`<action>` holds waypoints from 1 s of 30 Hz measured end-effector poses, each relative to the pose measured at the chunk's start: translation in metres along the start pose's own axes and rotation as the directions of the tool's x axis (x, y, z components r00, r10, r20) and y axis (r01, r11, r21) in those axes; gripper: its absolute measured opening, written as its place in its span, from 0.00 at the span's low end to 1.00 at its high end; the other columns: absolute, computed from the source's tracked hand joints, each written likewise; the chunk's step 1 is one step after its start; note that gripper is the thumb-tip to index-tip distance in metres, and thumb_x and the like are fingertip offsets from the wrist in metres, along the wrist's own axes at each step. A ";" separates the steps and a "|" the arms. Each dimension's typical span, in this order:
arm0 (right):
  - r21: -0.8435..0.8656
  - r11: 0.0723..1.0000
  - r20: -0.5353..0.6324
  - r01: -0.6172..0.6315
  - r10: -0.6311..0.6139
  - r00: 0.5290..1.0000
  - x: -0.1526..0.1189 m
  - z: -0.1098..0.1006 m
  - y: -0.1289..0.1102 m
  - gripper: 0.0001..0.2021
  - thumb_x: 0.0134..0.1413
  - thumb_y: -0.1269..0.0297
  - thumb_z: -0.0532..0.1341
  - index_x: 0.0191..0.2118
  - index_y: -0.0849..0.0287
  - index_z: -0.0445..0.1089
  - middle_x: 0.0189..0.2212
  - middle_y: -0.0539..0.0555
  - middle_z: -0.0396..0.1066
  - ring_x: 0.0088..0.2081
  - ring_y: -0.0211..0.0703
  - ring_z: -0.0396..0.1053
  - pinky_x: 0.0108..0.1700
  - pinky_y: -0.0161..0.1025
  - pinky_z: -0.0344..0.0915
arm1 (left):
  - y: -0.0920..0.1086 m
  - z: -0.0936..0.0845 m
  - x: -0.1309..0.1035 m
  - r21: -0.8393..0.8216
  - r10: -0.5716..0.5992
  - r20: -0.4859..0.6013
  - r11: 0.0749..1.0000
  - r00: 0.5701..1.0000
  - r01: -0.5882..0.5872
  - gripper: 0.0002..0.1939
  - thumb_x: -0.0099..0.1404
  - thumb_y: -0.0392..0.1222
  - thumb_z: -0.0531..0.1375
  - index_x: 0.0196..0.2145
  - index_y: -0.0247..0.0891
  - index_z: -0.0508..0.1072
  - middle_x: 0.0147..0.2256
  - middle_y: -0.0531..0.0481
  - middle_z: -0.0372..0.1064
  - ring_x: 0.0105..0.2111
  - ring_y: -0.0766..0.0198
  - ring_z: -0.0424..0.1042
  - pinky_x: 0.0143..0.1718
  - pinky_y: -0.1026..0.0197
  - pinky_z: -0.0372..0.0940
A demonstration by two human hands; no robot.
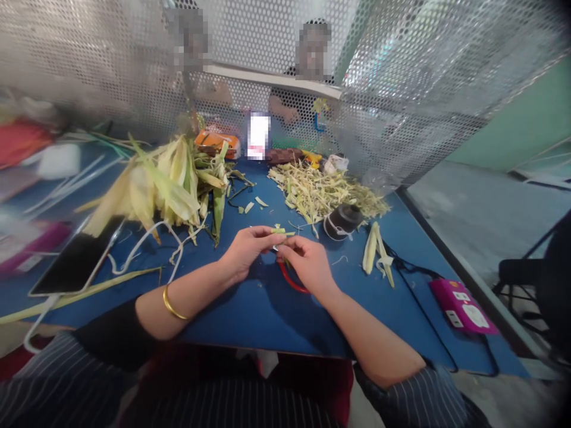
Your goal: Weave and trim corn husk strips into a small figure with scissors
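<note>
My left hand [245,249] pinches a thin pale green leaf strip [281,231] between thumb and fingers above the blue table [250,309]. My right hand [307,261] is closed around red-handled scissors [292,280], whose loop shows under the palm, with fingertips meeting the same strip. Both hands touch at the strip near the table's middle. A gold bangle [172,304] circles my left wrist.
A heap of yellow-green leaves [160,184] lies back left, shredded trimmings [321,190] back right beside a dark round spool [342,221]. A phone [75,261] with white cable sits left, a pink power strip [464,306] right. Two people sit behind a perforated screen [401,89].
</note>
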State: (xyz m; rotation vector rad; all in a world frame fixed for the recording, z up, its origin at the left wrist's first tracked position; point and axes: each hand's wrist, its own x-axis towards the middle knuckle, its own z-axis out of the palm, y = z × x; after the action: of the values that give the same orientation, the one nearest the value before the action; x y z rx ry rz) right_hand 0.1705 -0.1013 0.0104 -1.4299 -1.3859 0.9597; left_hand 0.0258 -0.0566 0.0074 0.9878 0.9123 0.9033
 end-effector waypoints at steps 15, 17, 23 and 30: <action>0.087 0.995 -0.061 -0.038 0.043 0.997 0.002 -0.007 0.004 0.09 0.49 0.59 0.63 0.25 0.58 0.68 0.20 0.48 0.70 0.24 0.39 0.71 0.31 0.36 0.69 | -0.004 0.000 0.003 -0.054 0.009 0.010 0.998 1.000 -0.008 0.09 0.53 0.42 0.66 0.26 0.33 0.76 0.24 0.50 0.70 0.26 0.71 0.67 0.33 0.66 0.62; 0.097 0.994 -0.058 -0.041 0.047 0.997 0.003 -0.008 0.005 0.09 0.49 0.60 0.63 0.25 0.58 0.68 0.20 0.48 0.69 0.24 0.39 0.71 0.31 0.36 0.69 | -0.005 -0.001 0.004 -0.137 -0.091 0.083 0.985 0.992 0.102 0.08 0.54 0.41 0.66 0.25 0.33 0.75 0.23 0.51 0.69 0.25 0.72 0.66 0.31 0.67 0.62; 0.160 0.985 -0.047 -0.069 0.078 0.996 0.002 -0.008 0.005 0.09 0.48 0.60 0.64 0.25 0.59 0.69 0.19 0.48 0.69 0.23 0.37 0.69 0.30 0.35 0.67 | -0.001 -0.004 0.002 0.029 0.015 0.054 0.999 0.998 -0.017 0.15 0.57 0.51 0.63 0.33 0.35 0.76 0.30 0.48 0.72 0.28 0.69 0.68 0.30 0.66 0.61; 0.026 1.000 0.042 -0.017 0.015 0.999 0.002 -0.005 0.007 0.08 0.49 0.60 0.64 0.26 0.60 0.70 0.20 0.50 0.71 0.24 0.38 0.70 0.31 0.36 0.66 | 0.002 -0.003 0.000 0.094 0.078 0.085 0.992 0.993 -0.086 0.11 0.52 0.45 0.67 0.27 0.34 0.75 0.26 0.52 0.69 0.26 0.71 0.64 0.30 0.65 0.58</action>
State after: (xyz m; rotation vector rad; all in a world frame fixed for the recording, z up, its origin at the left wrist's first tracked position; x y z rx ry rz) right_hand 0.1775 -0.0993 0.0056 -1.4101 -1.3891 1.0203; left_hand 0.0227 -0.0550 0.0082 1.1448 0.8589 0.8875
